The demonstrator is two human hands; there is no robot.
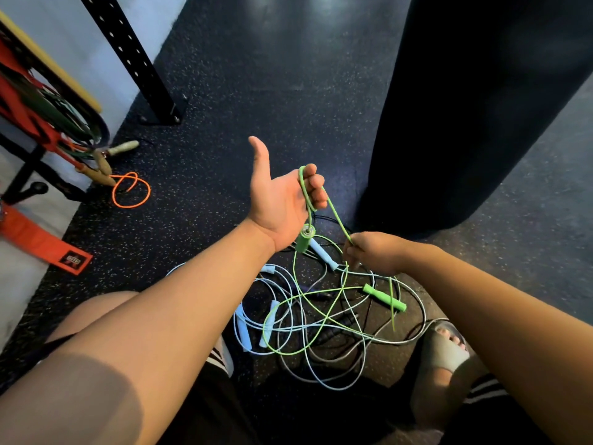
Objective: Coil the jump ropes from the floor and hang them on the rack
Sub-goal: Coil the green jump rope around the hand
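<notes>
Nearest: a grey slide sandal point(446, 351) on the person's right foot stands at the near right edge of the heap.
Heap: pale-blue jump ropes point(243, 329) and dark cords lie tangled on the floor between the feet. Most of the lime-green corded jump rope point(335, 213) threads through them, and its second green handle point(385, 297) lies on the right.
Right hand point(375, 253): low over the heap, pinching the green cord in its fingertips.
Left hand point(282, 200): palm up and thumb out, with its fingers curled through one green loop. The first green handle point(304, 241) dangles under the wrist.
Handling: a light, limp, slick cord, I'd say. It is likely to snag on the blue ones, so take it near the handle and draw it out loop by loop.
Surface: dark speckled rubber floor point(256, 75), which looks grippy.
Far left: an orange cord loop point(131, 191) lies on the floor below the black rack point(48, 70), which is hung with red and green bands.
Far right: a big black punch bag point(481, 107).
</notes>
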